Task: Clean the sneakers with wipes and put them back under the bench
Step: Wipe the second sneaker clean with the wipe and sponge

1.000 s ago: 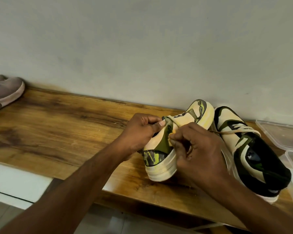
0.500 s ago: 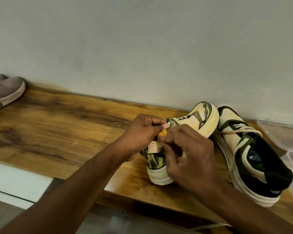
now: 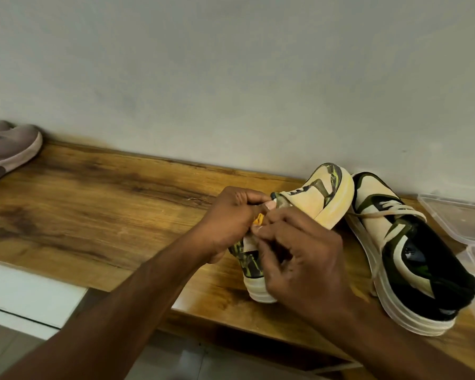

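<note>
Two cream, green and black sneakers sit on the wooden bench (image 3: 93,215). The left sneaker (image 3: 318,198) is tipped on its side, toe toward the wall, heel toward me. My left hand (image 3: 231,220) grips its collar from the left. My right hand (image 3: 299,256) covers its heel side, fingers pinched at the collar beside a small orange tab (image 3: 258,219). The right sneaker (image 3: 412,259) stands upright next to it, with loose laces. No wipe is visible in either hand.
A clear plastic container (image 3: 458,215) lies at the right end of the bench against the wall. A grey-pink shoe (image 3: 8,152) rests at the far left. The white wall runs along the back. Pale floor shows below the bench's front edge.
The left sneaker has tipped further toward me and shifted slightly left. My right hand slid from its side to the collar, where an orange tab now shows between my fingers.
</note>
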A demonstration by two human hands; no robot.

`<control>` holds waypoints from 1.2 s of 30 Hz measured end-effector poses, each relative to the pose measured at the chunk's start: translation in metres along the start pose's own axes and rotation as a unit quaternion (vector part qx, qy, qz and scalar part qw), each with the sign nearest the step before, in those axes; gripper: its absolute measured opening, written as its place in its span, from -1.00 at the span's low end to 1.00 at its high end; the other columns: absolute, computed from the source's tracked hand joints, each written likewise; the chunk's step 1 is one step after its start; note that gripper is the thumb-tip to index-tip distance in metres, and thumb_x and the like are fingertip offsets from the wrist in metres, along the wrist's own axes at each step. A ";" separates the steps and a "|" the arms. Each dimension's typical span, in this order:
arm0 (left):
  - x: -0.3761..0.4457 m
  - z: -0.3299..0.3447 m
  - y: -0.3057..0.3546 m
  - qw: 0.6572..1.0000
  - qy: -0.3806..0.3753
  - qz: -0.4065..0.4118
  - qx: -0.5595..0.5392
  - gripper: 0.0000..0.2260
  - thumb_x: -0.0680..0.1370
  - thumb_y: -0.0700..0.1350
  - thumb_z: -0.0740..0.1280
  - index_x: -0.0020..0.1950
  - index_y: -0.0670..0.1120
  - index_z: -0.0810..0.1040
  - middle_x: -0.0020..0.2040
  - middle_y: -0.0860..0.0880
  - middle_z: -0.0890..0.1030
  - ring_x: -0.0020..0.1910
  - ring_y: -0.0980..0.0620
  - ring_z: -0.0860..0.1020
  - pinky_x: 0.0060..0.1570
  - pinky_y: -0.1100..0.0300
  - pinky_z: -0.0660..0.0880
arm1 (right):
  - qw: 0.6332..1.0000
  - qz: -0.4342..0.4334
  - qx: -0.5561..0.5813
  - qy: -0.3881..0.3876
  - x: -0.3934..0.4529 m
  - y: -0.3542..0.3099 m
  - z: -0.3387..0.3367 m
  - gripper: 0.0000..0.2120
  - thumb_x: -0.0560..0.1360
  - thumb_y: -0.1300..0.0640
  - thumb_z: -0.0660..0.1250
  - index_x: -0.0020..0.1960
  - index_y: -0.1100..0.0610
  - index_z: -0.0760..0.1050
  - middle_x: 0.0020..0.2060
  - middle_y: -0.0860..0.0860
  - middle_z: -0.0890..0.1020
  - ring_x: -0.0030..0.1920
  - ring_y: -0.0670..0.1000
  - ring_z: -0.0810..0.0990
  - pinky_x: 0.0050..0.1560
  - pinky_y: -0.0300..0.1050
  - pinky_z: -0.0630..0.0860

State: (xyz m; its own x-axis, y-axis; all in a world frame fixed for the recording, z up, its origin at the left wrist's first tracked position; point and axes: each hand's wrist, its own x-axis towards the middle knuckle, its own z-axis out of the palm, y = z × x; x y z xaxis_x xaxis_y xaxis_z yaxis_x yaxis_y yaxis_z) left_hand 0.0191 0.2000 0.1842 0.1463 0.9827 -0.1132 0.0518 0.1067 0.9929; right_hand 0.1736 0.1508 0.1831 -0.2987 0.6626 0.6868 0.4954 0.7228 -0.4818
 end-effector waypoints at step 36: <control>0.003 -0.010 -0.004 0.995 -0.052 0.035 0.076 -0.76 0.71 -0.14 0.31 0.04 -0.24 0.72 -0.21 -0.25 0.64 -0.21 0.00 0.48 -0.09 0.08 0.41 | 0.998 0.047 -0.023 0.036 0.015 0.033 -0.012 -0.86 0.42 0.45 0.51 -0.09 0.26 0.66 -0.12 0.05 0.65 -0.10 0.01 0.63 -0.12 -0.08 0.60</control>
State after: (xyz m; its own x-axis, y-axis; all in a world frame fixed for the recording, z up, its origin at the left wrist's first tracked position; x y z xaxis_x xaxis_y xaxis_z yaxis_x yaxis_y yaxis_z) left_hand 0.0094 0.2037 0.1806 0.2557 0.9652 -0.0552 0.1864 0.0068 0.9825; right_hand 0.1953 0.1824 0.1842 -0.1905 0.7094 0.6785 0.5553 0.6479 -0.5215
